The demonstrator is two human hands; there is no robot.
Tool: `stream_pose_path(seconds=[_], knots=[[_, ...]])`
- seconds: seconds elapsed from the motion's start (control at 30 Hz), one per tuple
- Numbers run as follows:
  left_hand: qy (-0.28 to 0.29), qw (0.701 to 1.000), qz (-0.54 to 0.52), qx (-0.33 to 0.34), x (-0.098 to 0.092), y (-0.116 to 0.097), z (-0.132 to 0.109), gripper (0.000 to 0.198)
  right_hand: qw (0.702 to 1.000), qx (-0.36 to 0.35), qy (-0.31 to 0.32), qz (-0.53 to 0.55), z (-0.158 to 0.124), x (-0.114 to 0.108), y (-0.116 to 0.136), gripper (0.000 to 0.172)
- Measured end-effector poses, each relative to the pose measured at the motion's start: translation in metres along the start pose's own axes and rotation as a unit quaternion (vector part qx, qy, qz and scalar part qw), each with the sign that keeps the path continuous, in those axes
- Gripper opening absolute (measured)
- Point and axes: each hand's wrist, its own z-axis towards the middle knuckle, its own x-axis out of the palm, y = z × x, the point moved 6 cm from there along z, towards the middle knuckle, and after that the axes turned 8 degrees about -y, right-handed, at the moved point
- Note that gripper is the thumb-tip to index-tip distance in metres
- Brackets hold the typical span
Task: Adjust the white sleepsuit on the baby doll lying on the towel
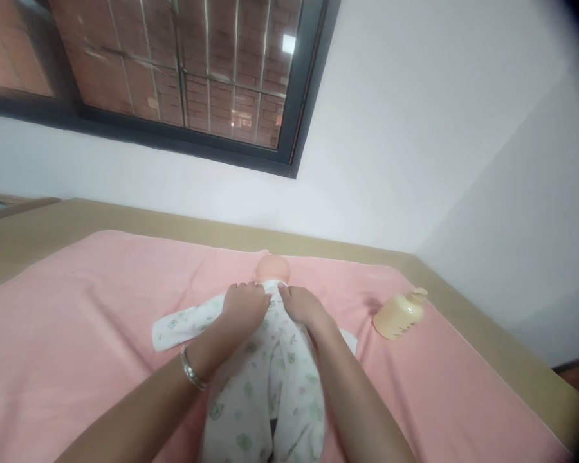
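Observation:
A doll with a round, bare pink head [273, 267] lies on a pink blanket, its head away from me. Over its body is a white baby romper [244, 386] with a small green and grey print, its two legs reaching toward me. My left hand [245, 305] is closed on the cloth at the left of the collar. On the other side of the neck opening, my right hand [303, 305] pinches the cloth between thumb and fingers. One sleeve [186, 325] stretches out to the left; the other is mostly hidden behind my right forearm.
The pink blanket [101, 308] covers a tan padded surface [212, 230] that meets a white wall. A pale yellow bottle [398, 316] with a spout-like top stands on the blanket at the right. Above is a dark-framed window [289, 157] with bars behind the glass.

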Motion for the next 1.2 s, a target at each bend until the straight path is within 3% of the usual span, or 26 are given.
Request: stream_pose_path(seconds=[0.2, 0.37, 0.47, 0.63, 0.73, 0.97, 1.2], knots=[[0.04, 0.985, -0.144, -0.089, 0.015, 0.018, 0.008, 0.047, 0.998, -0.043, -0.02, -0.037, -0.022, -0.015, 0.023, 0.077], [-0.031, 0.995, -0.026, -0.087, 0.004, 0.004, -0.003, 0.048, 1.0, 0.012, -0.003, -0.014, -0.001, -0.001, 0.003, 0.073], [-0.037, 0.997, -0.005, -0.071, 0.001, -0.003, -0.005, 0.048, 1.0, 0.012, 0.012, 0.009, 0.0, -0.003, -0.001, 0.072], [0.056, 0.975, -0.174, -0.126, 0.016, 0.022, 0.009, 0.058, 0.998, -0.058, -0.004, -0.015, -0.026, -0.021, 0.025, 0.066], [0.094, 0.949, -0.25, -0.167, 0.028, 0.033, 0.015, 0.066, 0.998, -0.054, -0.019, -0.026, -0.023, -0.016, 0.026, 0.064], [0.03, 0.966, -0.182, -0.184, 0.041, 0.031, 0.019, 0.069, 0.997, 0.069, -0.007, 0.02, 0.014, 0.018, -0.009, 0.079], [-0.002, 0.966, -0.185, -0.18, 0.047, 0.032, 0.019, 0.068, 0.994, 0.074, -0.068, 0.03, 0.017, 0.026, -0.015, 0.075]])
